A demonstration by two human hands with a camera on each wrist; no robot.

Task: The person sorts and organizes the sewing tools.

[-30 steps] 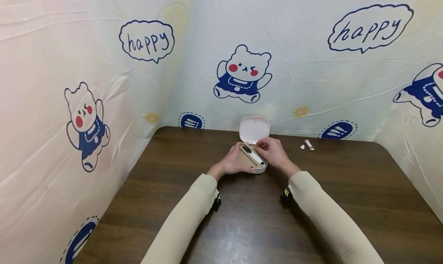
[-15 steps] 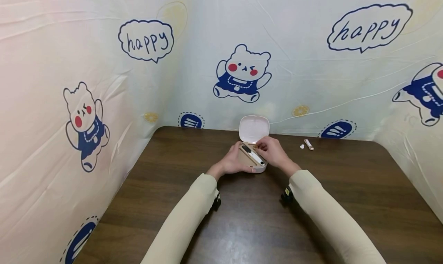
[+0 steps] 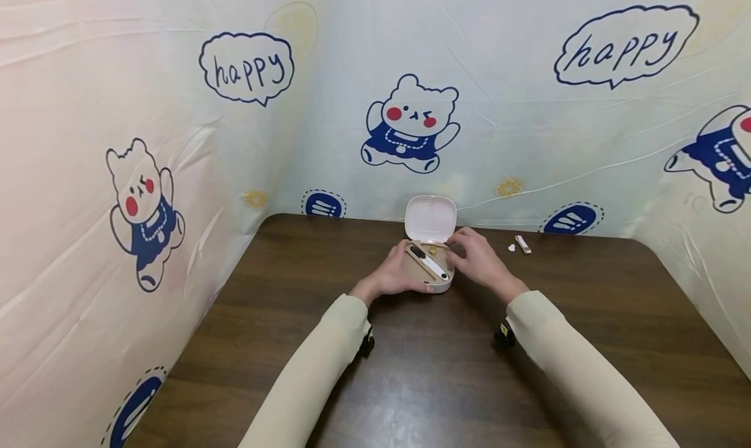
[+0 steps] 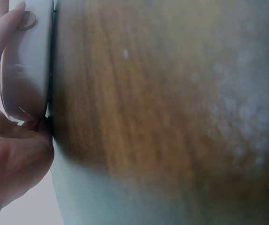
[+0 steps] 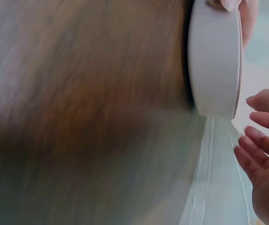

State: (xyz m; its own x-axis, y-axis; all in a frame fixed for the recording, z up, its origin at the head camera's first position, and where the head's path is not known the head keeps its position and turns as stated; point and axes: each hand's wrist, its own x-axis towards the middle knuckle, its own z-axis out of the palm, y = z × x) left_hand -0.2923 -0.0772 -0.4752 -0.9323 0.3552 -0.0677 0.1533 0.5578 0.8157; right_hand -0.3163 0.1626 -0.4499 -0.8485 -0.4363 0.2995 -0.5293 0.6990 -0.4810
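Note:
A white box (image 3: 441, 288) stands at the table's back with its lid (image 3: 431, 217) raised. My left hand (image 3: 396, 273) grips its left side, the thumb on the front wall beside a round button in the left wrist view. On the beige inside lie a slim black-and-white tool (image 3: 430, 263), a thin tan stick (image 3: 420, 263) and a small gold ring-like piece (image 3: 433, 249); their exact kinds are too small to tell. My right hand (image 3: 476, 260) is at the box's right edge. In the right wrist view its fingers (image 5: 261, 150) are spread loosely, holding nothing.
To the right of the box, a small pink-and-white bar-shaped item (image 3: 524, 244) and a tiny white piece (image 3: 512, 248) lie on the brown table (image 3: 422, 370). A printed cloth (image 3: 504, 109) hangs close behind the table's back edge.
My right hand has let go of the gold piece inside the box and drawn back to the right, so the piece now shows. The left hand keeps its place.

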